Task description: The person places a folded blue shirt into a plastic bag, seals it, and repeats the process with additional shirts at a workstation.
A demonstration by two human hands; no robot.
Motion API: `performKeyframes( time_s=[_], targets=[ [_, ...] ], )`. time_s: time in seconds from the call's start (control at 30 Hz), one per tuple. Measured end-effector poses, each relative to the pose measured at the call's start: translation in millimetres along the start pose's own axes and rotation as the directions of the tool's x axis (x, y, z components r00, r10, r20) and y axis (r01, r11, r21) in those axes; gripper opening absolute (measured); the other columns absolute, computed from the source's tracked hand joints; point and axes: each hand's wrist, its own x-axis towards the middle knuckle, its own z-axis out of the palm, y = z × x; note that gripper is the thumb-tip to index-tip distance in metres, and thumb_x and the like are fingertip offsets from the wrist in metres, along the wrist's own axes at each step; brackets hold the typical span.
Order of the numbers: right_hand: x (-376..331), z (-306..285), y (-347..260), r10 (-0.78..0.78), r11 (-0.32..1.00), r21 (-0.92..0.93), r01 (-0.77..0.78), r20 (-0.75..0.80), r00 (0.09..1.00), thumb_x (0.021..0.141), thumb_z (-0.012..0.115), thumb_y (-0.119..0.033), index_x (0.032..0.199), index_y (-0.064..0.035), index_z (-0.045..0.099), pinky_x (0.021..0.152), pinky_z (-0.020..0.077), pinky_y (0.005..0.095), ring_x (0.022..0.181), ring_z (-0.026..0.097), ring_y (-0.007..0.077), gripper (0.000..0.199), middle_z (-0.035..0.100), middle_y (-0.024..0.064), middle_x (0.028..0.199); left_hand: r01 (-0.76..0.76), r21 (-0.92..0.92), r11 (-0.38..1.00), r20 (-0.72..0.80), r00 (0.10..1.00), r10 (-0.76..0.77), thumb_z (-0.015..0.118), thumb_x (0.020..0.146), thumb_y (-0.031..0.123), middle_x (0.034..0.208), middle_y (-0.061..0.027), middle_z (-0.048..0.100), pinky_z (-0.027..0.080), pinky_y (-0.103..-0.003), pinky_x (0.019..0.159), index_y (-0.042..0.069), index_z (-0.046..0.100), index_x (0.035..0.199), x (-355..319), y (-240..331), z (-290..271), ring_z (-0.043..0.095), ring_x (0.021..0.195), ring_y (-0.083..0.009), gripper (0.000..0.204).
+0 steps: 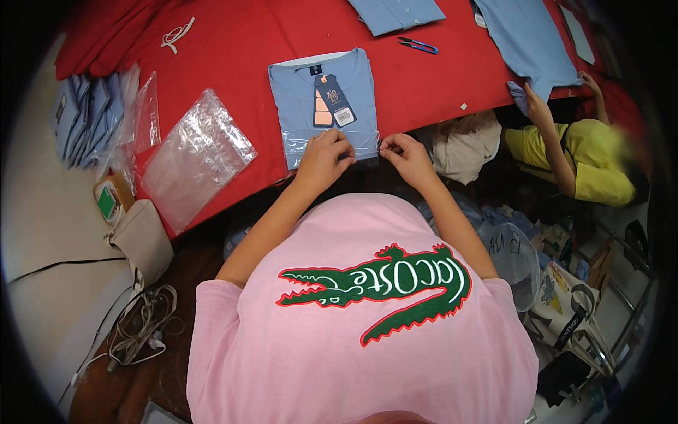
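A folded light blue shirt (293,99) lies on the red-covered table in front of me, its neckline away from me. Dark and orange hang tags (333,102) rest on its front. A clear plastic bag (364,141) covers the shirt's near end, its open edge running across the fabric. My left hand (325,161) is curled over the bag at the shirt's near edge, fingertips bent inward. At the near right corner, my right hand (411,162) pinches the side of the bag between thumb and fingers.
Empty clear bags (201,152) lie at the left, near several packed blue garments (88,116). Blue thread snips (419,46) and another folded shirt (397,13) sit farther back. At right, a person in yellow (600,162) handles a blue garment (526,42). Cables (145,318) hang lower left.
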Motion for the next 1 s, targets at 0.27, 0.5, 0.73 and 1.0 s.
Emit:
performKeyframes(
  time_s=[0.27, 0.5, 0.73, 1.0],
  targets=[
    [-10.9, -7.2, -29.1, -0.292, 0.893, -0.348, 0.286, 0.036, 0.956, 0.095, 0.070, -0.008, 0.103, -0.0068, 0.065, 0.080, 0.0543, 0.0448, 0.096, 0.066, 0.0325, 0.009, 0.063, 0.0102, 0.100, -0.044, 0.268, 0.962, 0.169, 0.986, -0.002, 0.088, 0.083, 0.033, 0.118, -0.0066, 0.058, 0.045, -0.044, 0.094, 0.029, 0.064, 0.151, 6.2, 17.7, -5.2, 0.059, 0.116, -0.0249, 0.072],
    [-16.0, -12.5, -32.4, -0.375, 0.856, -0.354, 0.376, 0.075, 0.924, 0.095, 0.068, -0.006, 0.104, -0.0064, 0.063, 0.085, 0.0533, 0.0455, 0.102, 0.064, 0.0335, 0.011, 0.061, 0.0101, 0.103, -0.006, 0.256, 0.967, 0.129, 0.991, -0.028, 0.090, 0.082, 0.030, 0.119, -0.0071, 0.058, 0.046, -0.044, 0.093, 0.028, 0.065, 0.151, 11.5, 17.0, 0.6, 0.060, 0.113, -0.0262, 0.074],
    [-6.1, -6.4, -36.4, -0.403, 0.915, -0.056, 0.399, -0.127, 0.906, 0.097, 0.064, 0.004, 0.106, -0.0013, 0.061, 0.080, 0.0554, 0.0363, 0.094, 0.070, 0.0261, 0.011, 0.066, 0.0117, 0.113, 0.123, -0.333, 0.935, 0.028, 0.992, -0.120, 0.086, 0.085, 0.011, 0.119, -0.0097, 0.063, 0.052, -0.037, 0.099, 0.006, 0.071, 0.123, 9.8, -14.4, -12.6, 0.064, 0.111, -0.0265, 0.041],
    [35.8, -7.0, -16.8, -0.062, 0.768, 0.637, 0.063, -0.024, 0.998, 0.105, 0.064, 0.002, 0.111, 0.0007, 0.062, 0.076, 0.0607, 0.0269, 0.088, 0.073, 0.0141, 0.007, 0.074, 0.0120, 0.111, 0.452, -0.523, 0.723, 0.202, 0.889, -0.410, 0.084, 0.091, 0.008, 0.125, -0.0066, 0.070, 0.052, -0.034, 0.103, 0.006, 0.069, 0.099, 20.4, -21.7, -43.0, 0.064, 0.114, -0.0154, 0.016]
  ],
)
